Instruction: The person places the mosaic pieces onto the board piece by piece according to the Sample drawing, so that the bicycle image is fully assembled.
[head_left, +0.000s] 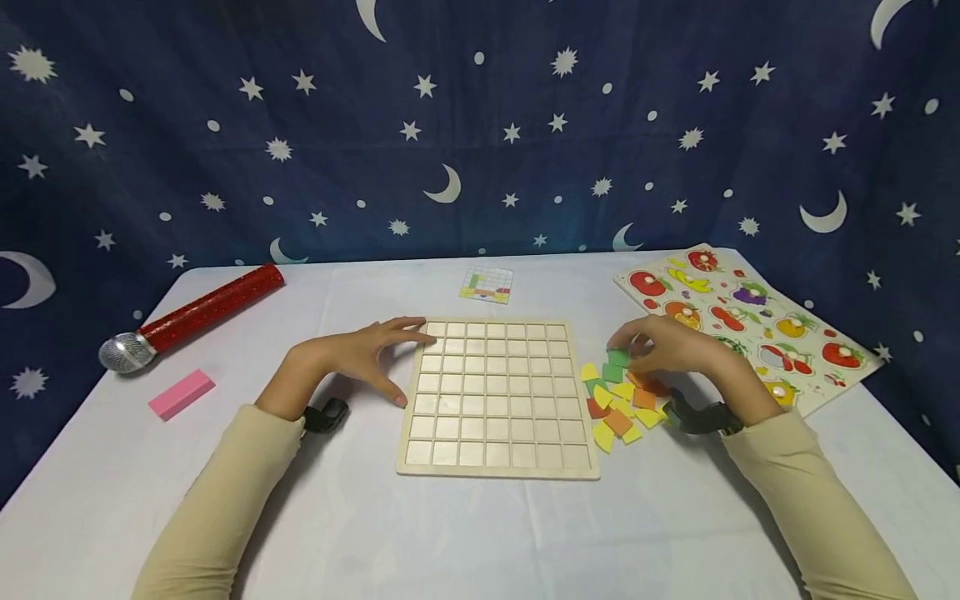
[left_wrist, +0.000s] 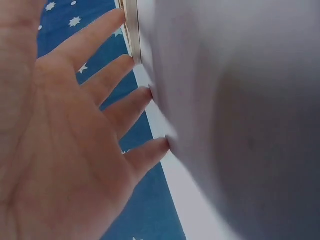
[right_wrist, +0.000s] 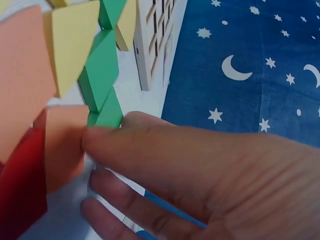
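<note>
A wooden grid board (head_left: 495,400) with square recesses lies in the middle of the table. My left hand (head_left: 367,354) is spread at its left edge, the forefinger over the upper left rim and the thumb against the side. In the left wrist view the fingers (left_wrist: 125,112) are straight, fingertips along the table and the board's edge. To the right of the board lies a loose pile of green, yellow, orange and red tiles (head_left: 618,422). My right hand (head_left: 671,346) reaches over the pile's far side, thumb and forefinger pinching a green square tile (right_wrist: 107,112).
A small printed pattern card (head_left: 487,285) lies behind the board. At the right is a fruit picture board (head_left: 750,317). A red microphone (head_left: 210,312) and a pink block (head_left: 182,394) lie at the left. A starry blue curtain (head_left: 517,183) hangs behind the table.
</note>
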